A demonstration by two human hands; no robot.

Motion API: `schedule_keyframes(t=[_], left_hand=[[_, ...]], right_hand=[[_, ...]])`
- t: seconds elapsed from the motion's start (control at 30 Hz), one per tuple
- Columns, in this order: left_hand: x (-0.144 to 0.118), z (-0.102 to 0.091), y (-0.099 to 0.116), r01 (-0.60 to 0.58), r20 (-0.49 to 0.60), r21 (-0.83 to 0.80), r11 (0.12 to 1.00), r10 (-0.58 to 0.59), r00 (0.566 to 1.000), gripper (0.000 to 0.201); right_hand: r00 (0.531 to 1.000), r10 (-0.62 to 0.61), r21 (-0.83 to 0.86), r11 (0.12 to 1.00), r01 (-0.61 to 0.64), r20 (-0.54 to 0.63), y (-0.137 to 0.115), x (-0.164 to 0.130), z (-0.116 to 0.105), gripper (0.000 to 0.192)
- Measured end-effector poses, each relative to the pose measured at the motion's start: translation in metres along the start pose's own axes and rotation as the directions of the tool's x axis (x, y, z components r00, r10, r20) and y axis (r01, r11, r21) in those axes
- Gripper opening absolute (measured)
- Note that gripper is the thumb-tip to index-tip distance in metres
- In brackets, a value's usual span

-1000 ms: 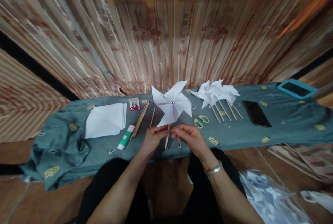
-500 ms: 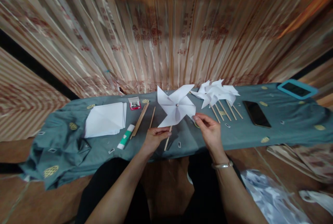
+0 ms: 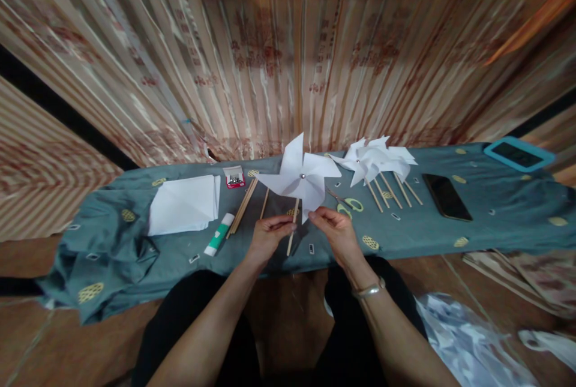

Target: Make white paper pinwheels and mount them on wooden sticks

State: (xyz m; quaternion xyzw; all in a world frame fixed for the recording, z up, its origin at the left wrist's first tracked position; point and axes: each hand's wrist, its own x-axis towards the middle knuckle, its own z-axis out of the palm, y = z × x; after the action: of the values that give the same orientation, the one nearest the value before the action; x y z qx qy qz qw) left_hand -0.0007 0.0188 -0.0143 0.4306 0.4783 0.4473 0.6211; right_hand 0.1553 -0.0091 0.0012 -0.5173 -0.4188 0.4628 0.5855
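A white paper pinwheel (image 3: 303, 176) with a silver pin at its centre stands upright in front of me on a thin wooden stick. My left hand (image 3: 270, 237) is closed, pinching that stick below the paper blades. At the tip of the lowest blade, my right hand (image 3: 335, 231) has its thumb and fingers pressed together on the paper. Behind the right hand lie scissors (image 3: 354, 204) with yellow-green handles. Left of the left hand are several loose wooden sticks (image 3: 243, 208) and a green and white glue stick (image 3: 219, 234).
A stack of white paper (image 3: 182, 206) lies at left beside a small red box of pins (image 3: 234, 177). Finished pinwheels (image 3: 380, 162) overlap at right, near a black phone (image 3: 446, 197) and a blue-framed tablet (image 3: 517, 154). A plastic bag (image 3: 468, 339) sits on the floor.
The pinwheel's blades have turned clockwise on the stick. My right hand has moved down and left with a blade tip, uncovering the scissors. My left hand keeps its grip.
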Motion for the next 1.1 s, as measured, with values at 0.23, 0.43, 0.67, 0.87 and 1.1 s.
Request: schedule_keyframes(t=[0.23, 0.43, 0.67, 0.87, 1.1], left_hand=[[-0.004, 0.002, 0.003, -0.003, 0.073, -0.047, 0.999, 0.006, 0.997, 0.033], [-0.003, 0.000, 0.002, 0.023, 0.028, -0.025, 0.999, -0.022, 0.999, 0.036], [-0.004, 0.000, -0.001, 0.060, 0.095, 0.022, 0.998, -0.062, 0.994, 0.033], [-0.006, 0.002, 0.001, 0.053, 0.133, 0.037, 0.998, -0.057, 0.989, 0.029], [-0.004, 0.000, 0.001, 0.017, 0.060, 0.026, 1.000, -0.018, 0.998, 0.033]], right_hand=[[0.965, -0.150, -0.261, 0.943, 0.206, 0.216, -0.005, -0.007, 0.003, 0.020], [0.982, -0.174, -0.231, 0.961, 0.154, -0.067, -0.008, -0.003, -0.033, 0.027], [0.874, -0.299, -0.314, 0.932, 0.182, -0.382, -0.002, 0.013, -0.066, 0.040], [0.901, -0.275, -0.341, 0.927, 0.155, -0.335, 0.001, 0.013, -0.062, 0.031], [0.958, -0.198, -0.266, 0.954, 0.140, -0.206, 0.002, 0.004, -0.037, 0.025]])
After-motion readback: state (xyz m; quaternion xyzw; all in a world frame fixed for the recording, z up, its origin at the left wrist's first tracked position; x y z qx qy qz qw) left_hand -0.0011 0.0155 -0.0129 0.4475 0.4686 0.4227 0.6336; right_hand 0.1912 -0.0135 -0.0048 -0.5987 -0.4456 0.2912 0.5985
